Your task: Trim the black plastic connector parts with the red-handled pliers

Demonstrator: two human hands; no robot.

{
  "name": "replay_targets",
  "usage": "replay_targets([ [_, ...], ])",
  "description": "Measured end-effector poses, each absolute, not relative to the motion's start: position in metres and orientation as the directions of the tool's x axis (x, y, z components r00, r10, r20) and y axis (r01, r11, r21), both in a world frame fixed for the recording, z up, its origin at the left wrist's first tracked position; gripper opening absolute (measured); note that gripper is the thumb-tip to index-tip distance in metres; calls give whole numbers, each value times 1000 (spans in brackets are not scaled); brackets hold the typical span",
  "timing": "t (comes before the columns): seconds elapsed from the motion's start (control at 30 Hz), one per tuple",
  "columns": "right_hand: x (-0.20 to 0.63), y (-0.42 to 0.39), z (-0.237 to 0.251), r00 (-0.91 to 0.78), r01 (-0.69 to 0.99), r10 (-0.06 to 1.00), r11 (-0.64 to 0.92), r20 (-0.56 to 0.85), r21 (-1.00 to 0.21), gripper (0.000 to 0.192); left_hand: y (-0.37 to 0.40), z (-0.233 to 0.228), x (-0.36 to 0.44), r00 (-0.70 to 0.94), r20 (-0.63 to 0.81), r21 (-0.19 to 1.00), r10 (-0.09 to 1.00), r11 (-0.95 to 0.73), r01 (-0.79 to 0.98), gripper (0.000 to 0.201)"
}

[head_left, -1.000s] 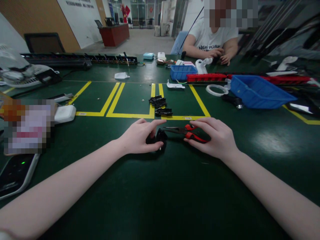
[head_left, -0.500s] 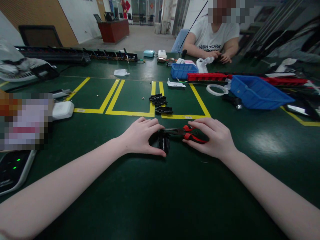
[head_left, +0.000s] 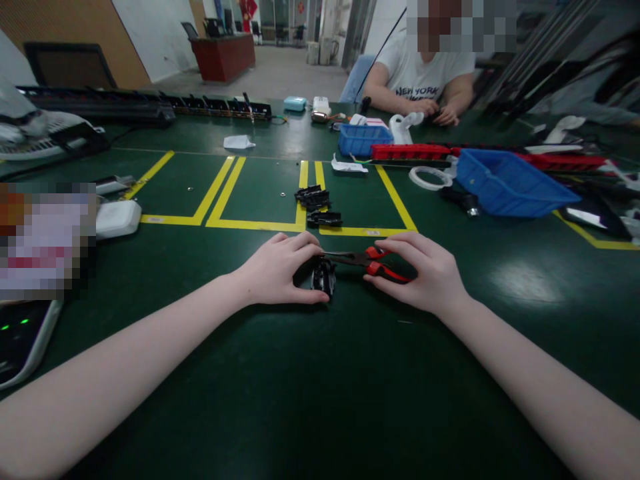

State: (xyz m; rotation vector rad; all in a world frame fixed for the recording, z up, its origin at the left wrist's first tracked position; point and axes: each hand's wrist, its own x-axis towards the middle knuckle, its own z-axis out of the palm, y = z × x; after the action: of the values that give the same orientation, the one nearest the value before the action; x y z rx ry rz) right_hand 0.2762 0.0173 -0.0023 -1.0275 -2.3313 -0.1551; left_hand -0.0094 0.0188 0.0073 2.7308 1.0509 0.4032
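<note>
Between the thumb and fingers of my left hand (head_left: 280, 270) is a small black plastic part (head_left: 323, 279), held low over the green table. My right hand (head_left: 425, 270) is closed around the red-and-black handles of long-nose pliers (head_left: 373, 257). Their jaws point left and lie at the far end of the black part, beside my left fingertips. Whether the jaws grip the part, I cannot tell. Just beyond my hands, several similar black plastic parts (head_left: 314, 197) lie in a loose group on the yellow tape lines.
A blue bin (head_left: 515, 183), a white tape ring (head_left: 430, 177) and a long red strip (head_left: 410, 153) are at the right. Behind them stands a smaller blue basket (head_left: 365, 141). At left sits a white case (head_left: 119, 219). A person (head_left: 425, 83) in a white shirt works across the table.
The black part has turned a little in my left hand, showing more of its ridged inner side. The pliers' jaws appear slightly higher against it. The whole view has shifted slightly.
</note>
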Motion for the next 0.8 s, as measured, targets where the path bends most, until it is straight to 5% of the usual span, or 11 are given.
replay_targets([
  [0.8, 276, 17, -2, -590, 685, 615, 725, 523, -79, 42, 20, 6, -9, 704, 174, 277, 688, -721, 635, 69],
])
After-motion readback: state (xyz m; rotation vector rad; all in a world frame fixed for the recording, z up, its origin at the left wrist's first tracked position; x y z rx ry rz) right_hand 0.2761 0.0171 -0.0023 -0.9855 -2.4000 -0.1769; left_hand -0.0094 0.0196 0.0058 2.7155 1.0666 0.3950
